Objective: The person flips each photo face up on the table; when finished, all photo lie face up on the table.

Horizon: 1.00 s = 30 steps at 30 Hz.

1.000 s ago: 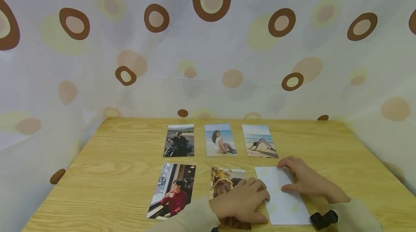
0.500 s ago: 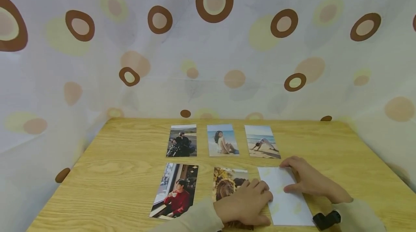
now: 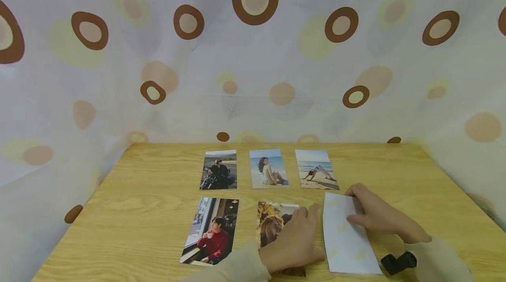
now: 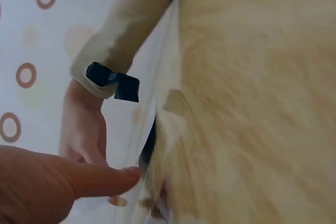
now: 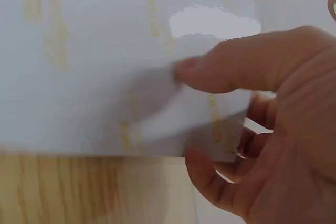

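Observation:
A photo print (image 3: 348, 242) shows its white back with faint yellow marks at the front right. My right hand (image 3: 379, 216) grips its far right corner. In the right wrist view, the thumb of the right hand (image 5: 252, 72) lies on the white face while the fingers are behind the print (image 5: 105, 93), whose edge stands clear of the wooden surface. My left hand (image 3: 292, 242) is over the lower part of the lion photo (image 3: 270, 227), left of the white print and apart from it. Its fingers hold nothing. In the left wrist view, only the left hand's thumb side (image 4: 68, 182) shows.
At the back of the wooden table (image 3: 150, 194) lie the motorcycle photo (image 3: 218, 170), seated woman photo (image 3: 269, 168) and beach stretch photo (image 3: 317, 170). The red sweater photo (image 3: 211, 231) lies front left. A patterned curtain (image 3: 257, 62) surrounds the table.
My right hand has raised the white print's far end, which now bends and sits further right. My left hand has drawn away from the print's left edge. The head view has shifted slightly.

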{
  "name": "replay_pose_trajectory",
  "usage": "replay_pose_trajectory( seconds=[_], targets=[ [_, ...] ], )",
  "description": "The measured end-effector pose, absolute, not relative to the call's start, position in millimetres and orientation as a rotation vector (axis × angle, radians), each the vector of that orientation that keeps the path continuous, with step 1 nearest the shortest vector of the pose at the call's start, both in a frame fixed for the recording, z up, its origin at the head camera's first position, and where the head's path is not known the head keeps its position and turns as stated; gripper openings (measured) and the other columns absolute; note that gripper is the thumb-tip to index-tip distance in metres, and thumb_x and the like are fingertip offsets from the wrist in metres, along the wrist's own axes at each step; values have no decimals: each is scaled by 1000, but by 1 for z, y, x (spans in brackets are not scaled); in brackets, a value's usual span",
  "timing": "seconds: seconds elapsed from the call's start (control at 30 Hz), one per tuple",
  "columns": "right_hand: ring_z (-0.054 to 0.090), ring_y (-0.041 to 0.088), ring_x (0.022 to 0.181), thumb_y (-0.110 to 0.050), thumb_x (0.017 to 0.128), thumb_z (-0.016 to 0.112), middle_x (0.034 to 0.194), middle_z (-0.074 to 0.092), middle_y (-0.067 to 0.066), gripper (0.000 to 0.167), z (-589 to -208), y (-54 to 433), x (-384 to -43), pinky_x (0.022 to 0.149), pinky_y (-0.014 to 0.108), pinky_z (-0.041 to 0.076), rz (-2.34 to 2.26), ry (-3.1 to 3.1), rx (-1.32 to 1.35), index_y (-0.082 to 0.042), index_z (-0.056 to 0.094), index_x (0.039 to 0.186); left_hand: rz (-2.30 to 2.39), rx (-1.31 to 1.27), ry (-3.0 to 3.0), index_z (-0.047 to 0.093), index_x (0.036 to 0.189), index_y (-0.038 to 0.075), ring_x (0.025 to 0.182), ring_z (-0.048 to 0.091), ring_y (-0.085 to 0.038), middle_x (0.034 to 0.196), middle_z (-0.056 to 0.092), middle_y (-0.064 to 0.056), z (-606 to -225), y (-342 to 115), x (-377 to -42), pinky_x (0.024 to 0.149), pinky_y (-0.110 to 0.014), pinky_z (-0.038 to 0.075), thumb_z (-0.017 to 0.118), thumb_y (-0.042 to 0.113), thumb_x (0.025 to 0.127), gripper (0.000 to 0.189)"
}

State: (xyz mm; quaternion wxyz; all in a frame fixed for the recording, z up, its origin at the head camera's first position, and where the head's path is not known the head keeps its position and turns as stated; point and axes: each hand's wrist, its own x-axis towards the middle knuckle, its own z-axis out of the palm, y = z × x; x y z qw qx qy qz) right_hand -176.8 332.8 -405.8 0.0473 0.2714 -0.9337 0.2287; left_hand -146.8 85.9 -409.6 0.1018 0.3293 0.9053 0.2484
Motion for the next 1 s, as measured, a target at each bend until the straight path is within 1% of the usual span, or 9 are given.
replay_pose_trajectory(
  seconds=[0.17, 0.27, 0.47, 0.57, 0.67, 0.77, 0.87, 0.97, 1.0],
  targets=[
    [44, -6, 90, 4, 89, 62, 109, 50, 17, 28, -402, 327, -174, 60, 23, 50, 1003, -2718, 907, 3, 46, 111, 1167, 1025, 2382, 22, 151, 14, 79, 58, 2, 115, 62, 3, -411, 86, -145, 64, -14, 48, 75, 35, 84, 88],
    [42, -10, 106, 2, 96, 52, 125, 42, 27, 26, -400, 323, -172, 66, 27, 55, 1221, -2681, 895, 6, 42, 119, 1237, 1128, 2357, 13, 154, 22, 89, 59, 1, 128, 57, 1, -414, 87, -144, 68, -14, 48, 65, 36, 92, 82],
    [34, 37, 131, -6, 99, 50, 136, 24, 31, 36, -397, 313, -167, 82, 48, 53, 1362, -2727, 844, 5, 35, 130, 1199, 1267, 2423, 13, 155, 25, 114, 58, -7, 149, 40, 1, -415, 86, -142, 84, -19, 49, 52, 38, 98, 70],
    [38, 19, 121, -2, 94, 57, 124, 34, 22, 30, -396, 309, -166, 80, 40, 51, 1274, -2697, 921, 0, 43, 121, 1153, 1309, 2456, 18, 154, 23, 121, 54, -8, 153, 36, 2, -416, 85, -142, 91, -21, 48, 53, 37, 98, 68],
    [47, 4, 85, -4, 99, 50, 99, 48, 7, 7, -391, 309, -166, 64, 28, 45, 1353, -2718, 955, -3, 49, 106, 1124, 1347, 2461, 19, 154, 19, 130, 47, -12, 153, 34, 0, -418, 84, -144, 99, -25, 45, 53, 34, 98, 67],
    [56, 9, 71, -18, 108, 26, 90, 57, 1, 31, -382, 312, -167, 55, 30, 46, 1599, -2840, 905, 2, 50, 108, 1095, 1363, 2462, 19, 153, 18, 137, 39, -15, 154, 33, -1, -419, 83, -145, 103, -28, 43, 54, 33, 98, 67],
    [65, 12, 83, -28, 108, 15, 109, 61, 23, 50, -377, 317, -166, 58, 34, 52, 1771, -2955, 853, 12, 37, 129, 1069, 1354, 2472, 18, 154, 21, 138, 37, -17, 155, 30, -3, -420, 82, -146, 103, -30, 43, 57, 34, 96, 71],
    [64, 12, 91, -32, 108, 18, 134, 34, 46, 62, -373, 321, -163, 62, 37, 54, 1834, -3047, 770, 17, 8, 145, 1043, 1351, 2466, 16, 154, 24, 140, 34, -19, 157, 25, -4, -420, 82, -148, 103, -33, 43, 57, 35, 96, 73],
    [62, 13, 84, -31, 108, 20, 131, 29, 50, 62, -372, 322, -163, 61, 38, 55, 1838, -3055, 766, 19, 9, 143, 1035, 1344, 2458, 16, 154, 25, 141, 33, -19, 158, 23, -3, -421, 82, -148, 102, -33, 44, 57, 36, 96, 72]
  ],
)
